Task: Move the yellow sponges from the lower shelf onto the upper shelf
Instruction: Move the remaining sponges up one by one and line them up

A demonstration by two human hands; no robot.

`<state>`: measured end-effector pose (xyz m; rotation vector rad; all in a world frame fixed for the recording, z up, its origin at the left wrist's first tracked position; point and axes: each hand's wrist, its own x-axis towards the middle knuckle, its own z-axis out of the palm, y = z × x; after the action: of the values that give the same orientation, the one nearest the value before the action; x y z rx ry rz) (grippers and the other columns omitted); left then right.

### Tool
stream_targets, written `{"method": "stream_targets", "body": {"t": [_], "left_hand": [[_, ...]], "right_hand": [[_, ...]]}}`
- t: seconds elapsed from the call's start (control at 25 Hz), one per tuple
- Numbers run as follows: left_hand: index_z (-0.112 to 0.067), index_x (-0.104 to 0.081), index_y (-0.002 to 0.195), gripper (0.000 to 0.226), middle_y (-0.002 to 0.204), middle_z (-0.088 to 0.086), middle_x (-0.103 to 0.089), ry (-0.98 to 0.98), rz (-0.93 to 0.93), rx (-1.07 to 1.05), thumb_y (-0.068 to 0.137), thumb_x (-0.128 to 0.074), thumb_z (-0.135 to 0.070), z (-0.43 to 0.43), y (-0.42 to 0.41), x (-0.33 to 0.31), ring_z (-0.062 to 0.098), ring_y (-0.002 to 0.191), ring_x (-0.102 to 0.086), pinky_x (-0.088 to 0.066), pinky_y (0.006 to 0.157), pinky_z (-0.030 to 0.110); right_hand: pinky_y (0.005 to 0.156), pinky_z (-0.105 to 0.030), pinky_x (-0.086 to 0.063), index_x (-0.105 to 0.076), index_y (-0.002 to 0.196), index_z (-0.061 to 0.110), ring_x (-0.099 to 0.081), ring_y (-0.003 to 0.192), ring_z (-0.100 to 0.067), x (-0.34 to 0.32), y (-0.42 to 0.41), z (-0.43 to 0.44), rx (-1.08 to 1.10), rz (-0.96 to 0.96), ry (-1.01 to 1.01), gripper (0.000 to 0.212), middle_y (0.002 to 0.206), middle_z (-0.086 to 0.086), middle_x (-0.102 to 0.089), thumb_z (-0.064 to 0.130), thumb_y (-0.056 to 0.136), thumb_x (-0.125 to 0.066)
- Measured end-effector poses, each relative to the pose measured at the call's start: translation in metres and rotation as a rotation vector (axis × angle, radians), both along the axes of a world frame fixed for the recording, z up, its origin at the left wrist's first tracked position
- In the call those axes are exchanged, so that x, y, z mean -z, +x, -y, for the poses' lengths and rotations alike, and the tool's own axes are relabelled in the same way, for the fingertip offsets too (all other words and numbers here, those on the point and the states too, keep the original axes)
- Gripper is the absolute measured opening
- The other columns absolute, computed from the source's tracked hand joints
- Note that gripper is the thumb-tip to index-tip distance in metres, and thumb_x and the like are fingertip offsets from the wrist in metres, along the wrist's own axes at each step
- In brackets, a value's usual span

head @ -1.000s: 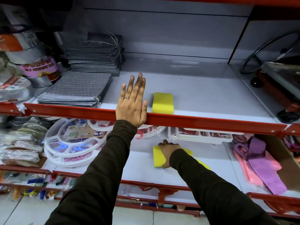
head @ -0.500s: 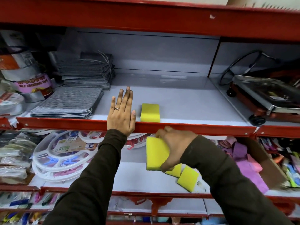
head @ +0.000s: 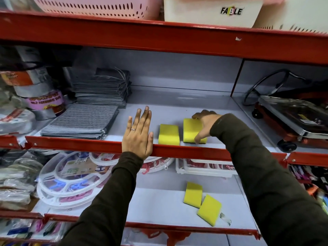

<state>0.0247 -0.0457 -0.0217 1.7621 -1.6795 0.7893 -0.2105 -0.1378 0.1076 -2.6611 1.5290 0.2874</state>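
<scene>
Two yellow sponges lie side by side at the front of the upper shelf [head: 177,110]. The left sponge [head: 168,134] lies free. My right hand [head: 204,125] grips the right sponge [head: 190,130], thumb at its front edge and fingers over its back; it rests on the shelf. My left hand [head: 138,134] lies flat with fingers apart on the upper shelf's red front rail, left of the sponges. Two more yellow sponges [head: 193,194] [head: 209,209] lie touching on the lower shelf [head: 156,205], below my right arm.
Grey cloth stacks [head: 79,121] and tape rolls [head: 42,102] fill the upper shelf's left. A metal trolley [head: 292,118] sits in the right bay. White round hanger racks [head: 67,181] crowd the lower shelf's left. Pink and white baskets [head: 213,11] stand on top.
My right hand has carried a yellow sponge up from below the rail and set it on the upper shelf, right of the first sponge. My left hand has stayed on the rail.
</scene>
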Motion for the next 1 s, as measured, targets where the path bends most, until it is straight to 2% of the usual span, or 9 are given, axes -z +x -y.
{"method": "stream_targets", "body": {"t": [0.2, 0.36, 0.48, 0.6, 0.64, 0.76, 0.84, 0.92, 1.0], "left_hand": [[-0.004, -0.025, 0.158, 0.066, 0.166, 0.012, -0.025, -0.009, -0.004, 0.011, 0.098, -0.027, -0.031, -0.001, 0.0, 0.0, 0.03, 0.155, -0.019, -0.001, 0.129, 0.042], [-0.004, -0.023, 0.158, 0.066, 0.166, 0.012, -0.024, -0.003, 0.002, 0.004, 0.098, -0.027, -0.031, 0.0, -0.001, 0.001, 0.029, 0.155, -0.017, 0.002, 0.129, 0.041], [-0.004, -0.024, 0.158, 0.066, 0.166, 0.012, -0.024, -0.003, 0.003, 0.001, 0.098, -0.026, -0.031, 0.0, -0.002, 0.002, 0.029, 0.155, -0.016, 0.002, 0.129, 0.04], [-0.004, -0.024, 0.158, 0.066, 0.167, 0.012, -0.023, 0.002, 0.003, -0.007, 0.098, -0.025, -0.031, 0.0, -0.001, 0.002, 0.029, 0.156, -0.015, 0.003, 0.128, 0.04], [-0.004, -0.023, 0.158, 0.066, 0.167, 0.012, -0.022, 0.005, 0.006, -0.01, 0.098, -0.025, -0.031, 0.0, -0.002, 0.002, 0.029, 0.156, -0.015, 0.004, 0.128, 0.039], [-0.004, -0.022, 0.159, 0.067, 0.167, 0.012, -0.021, 0.006, 0.016, -0.014, 0.098, -0.026, -0.031, 0.0, -0.003, 0.003, 0.03, 0.156, -0.014, 0.006, 0.128, 0.039], [-0.005, -0.022, 0.159, 0.067, 0.167, 0.013, -0.021, -0.004, 0.017, -0.014, 0.098, -0.026, -0.031, 0.0, -0.002, 0.002, 0.03, 0.156, -0.014, 0.006, 0.128, 0.039], [-0.005, -0.022, 0.159, 0.066, 0.167, 0.012, -0.022, -0.013, 0.011, -0.014, 0.098, -0.026, -0.031, 0.001, -0.002, 0.003, 0.03, 0.156, -0.014, 0.006, 0.128, 0.039], [-0.006, -0.021, 0.159, 0.067, 0.167, 0.012, -0.021, -0.023, 0.012, -0.013, 0.098, -0.026, -0.031, 0.002, -0.002, 0.004, 0.029, 0.156, -0.014, 0.006, 0.128, 0.04]], "right_hand": [[0.11, -0.031, -0.036, -0.028, 0.151, 0.021, -0.036, 0.142, -0.023, 0.019, 0.009, 0.012, -0.019, 0.01, 0.123, 0.098, 0.157, -0.003, -0.033, 0.04, 0.07, -0.079], [0.112, -0.036, -0.038, -0.032, 0.149, 0.019, -0.039, 0.14, -0.024, 0.013, -0.004, -0.004, -0.02, 0.138, 0.052, 0.1, 0.155, -0.003, -0.037, 0.043, 0.066, -0.083], [0.099, -0.037, -0.047, -0.047, 0.139, 0.024, -0.054, 0.119, -0.021, 0.003, -0.021, -0.034, -0.056, 0.325, 0.002, 0.085, 0.138, 0.002, -0.054, 0.041, 0.064, -0.085], [0.083, -0.031, -0.053, -0.058, 0.123, 0.027, -0.06, 0.098, -0.015, 0.006, -0.037, -0.07, -0.082, 0.417, 0.066, 0.066, 0.116, 0.008, -0.061, 0.037, 0.064, -0.085], [0.078, -0.026, -0.053, -0.06, 0.121, 0.026, -0.062, 0.093, -0.015, 0.011, -0.04, -0.08, -0.081, 0.424, 0.118, 0.062, 0.113, 0.009, -0.062, 0.035, 0.065, -0.086], [0.068, -0.01, -0.041, -0.061, 0.123, 0.02, -0.057, 0.084, -0.004, 0.047, -0.046, -0.092, -0.067, 0.344, 0.263, 0.061, 0.113, 0.007, -0.063, 0.029, 0.068, -0.085], [0.076, -0.015, -0.045, -0.059, 0.128, 0.016, -0.058, 0.089, -0.007, 0.083, -0.047, -0.083, -0.012, 0.226, 0.37, 0.063, 0.121, 0.002, -0.063, 0.025, 0.071, -0.084], [0.096, -0.027, -0.048, -0.053, 0.135, 0.013, -0.059, 0.112, -0.019, 0.126, -0.048, -0.064, 0.079, 0.104, 0.449, 0.071, 0.135, -0.004, -0.058, 0.026, 0.072, -0.083], [0.107, -0.034, -0.043, -0.042, 0.144, 0.011, -0.05, 0.131, -0.025, 0.17, -0.048, -0.044, 0.138, 0.014, 0.489, 0.086, 0.148, -0.007, -0.047, 0.031, 0.071, -0.084]]}}
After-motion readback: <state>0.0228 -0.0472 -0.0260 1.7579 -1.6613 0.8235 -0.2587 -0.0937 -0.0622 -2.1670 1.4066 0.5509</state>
